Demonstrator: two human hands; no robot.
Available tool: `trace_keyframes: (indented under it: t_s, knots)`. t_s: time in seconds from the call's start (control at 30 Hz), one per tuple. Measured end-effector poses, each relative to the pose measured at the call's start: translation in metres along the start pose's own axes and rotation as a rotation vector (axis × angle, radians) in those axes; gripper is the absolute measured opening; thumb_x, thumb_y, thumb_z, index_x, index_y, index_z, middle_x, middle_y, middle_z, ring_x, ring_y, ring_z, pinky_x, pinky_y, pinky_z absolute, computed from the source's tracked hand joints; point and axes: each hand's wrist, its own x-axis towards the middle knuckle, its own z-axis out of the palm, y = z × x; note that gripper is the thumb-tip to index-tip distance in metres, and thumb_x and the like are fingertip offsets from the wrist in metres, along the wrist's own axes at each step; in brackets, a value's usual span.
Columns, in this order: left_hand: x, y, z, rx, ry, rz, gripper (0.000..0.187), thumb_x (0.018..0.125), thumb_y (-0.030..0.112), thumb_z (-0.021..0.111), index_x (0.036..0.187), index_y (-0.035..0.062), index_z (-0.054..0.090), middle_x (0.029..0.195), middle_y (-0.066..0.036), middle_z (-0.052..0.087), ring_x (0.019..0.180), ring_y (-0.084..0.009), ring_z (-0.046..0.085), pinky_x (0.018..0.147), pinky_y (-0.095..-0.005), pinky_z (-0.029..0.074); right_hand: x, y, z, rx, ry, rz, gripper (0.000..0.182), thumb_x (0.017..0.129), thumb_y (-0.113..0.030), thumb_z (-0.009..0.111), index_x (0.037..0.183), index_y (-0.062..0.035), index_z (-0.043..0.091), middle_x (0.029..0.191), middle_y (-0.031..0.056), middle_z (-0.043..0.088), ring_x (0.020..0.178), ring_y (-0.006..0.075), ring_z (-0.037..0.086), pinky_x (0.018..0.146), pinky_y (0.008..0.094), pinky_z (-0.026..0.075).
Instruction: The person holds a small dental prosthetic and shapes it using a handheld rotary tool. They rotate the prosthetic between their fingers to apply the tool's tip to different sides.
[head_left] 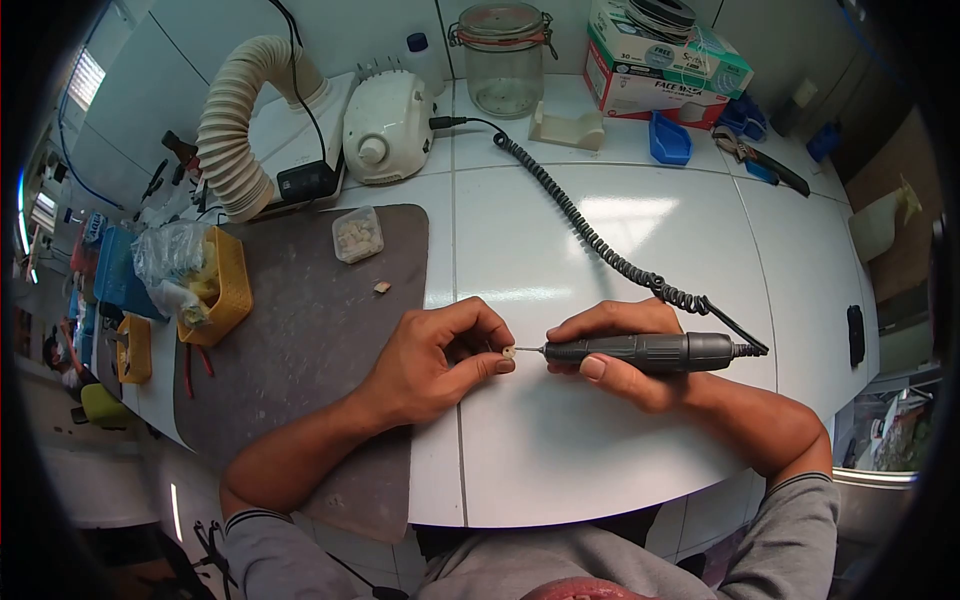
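Between the thumb and index finger of my left hand [440,360] is a small cream-coloured piece [509,352]. My right hand [630,365] is wrapped round a black rotary handpiece [650,351], held level with its thin metal bit [530,349] pointing left. The bit's tip is at the small piece; whether it touches is too small to tell. A black coiled cord [590,235] runs from the handpiece's rear to a white control unit [388,128] at the back.
A small clear box [358,235] of pale pieces and a small tan piece [382,287] lie on the brown mat [300,290]. Around stand a yellow basket [232,290], a ribbed hose [222,130], a glass jar [503,65], mask boxes [650,85], a blue tray [669,140] and pliers [765,160].
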Motion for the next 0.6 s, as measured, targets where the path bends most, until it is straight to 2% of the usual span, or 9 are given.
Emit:
trace_keyframes:
  t_s: [0.13, 0.23, 0.6]
  knots:
    - [0.0016, 0.0016, -0.0025, 0.014, -0.021, 0.039, 0.018, 0.094, 0.006, 0.081, 0.107, 0.0004, 0.070, 0.095, -0.004, 0.074, 0.085, -0.0088, 0.070, 0.074, -0.0248, 0.055, -0.0008, 0.0046, -0.0009, -0.021, -0.006, -0.022, 0.039, 0.096, -0.019, 0.066, 0.123, 0.0081, 0.069, 0.102, 0.0219, 0.081, 0.094, 0.0283, 0.081, 0.088, 0.0368, 0.064]
    - [0.0015, 0.0041, -0.0028, 0.021, -0.008, 0.043, 0.019, 0.092, 0.006, 0.081, 0.107, 0.0008, 0.071, 0.094, -0.004, 0.075, 0.083, -0.0089, 0.070, 0.071, -0.0245, 0.054, 0.0001, 0.0076, 0.0022, -0.003, 0.041, -0.077, 0.033, 0.097, -0.019, 0.070, 0.122, 0.0033, 0.071, 0.096, 0.0181, 0.081, 0.086, 0.0246, 0.081, 0.079, 0.0347, 0.064]
    - [0.0022, 0.0045, -0.0017, 0.056, 0.017, 0.030, 0.017, 0.088, 0.007, 0.082, 0.100, 0.0012, 0.072, 0.089, -0.005, 0.077, 0.077, -0.0088, 0.069, 0.064, -0.0241, 0.053, 0.0002, 0.0105, 0.0047, -0.047, 0.046, -0.105, 0.034, 0.094, -0.019, 0.072, 0.120, 0.0032, 0.073, 0.094, 0.0181, 0.080, 0.082, 0.0251, 0.081, 0.076, 0.0347, 0.064]
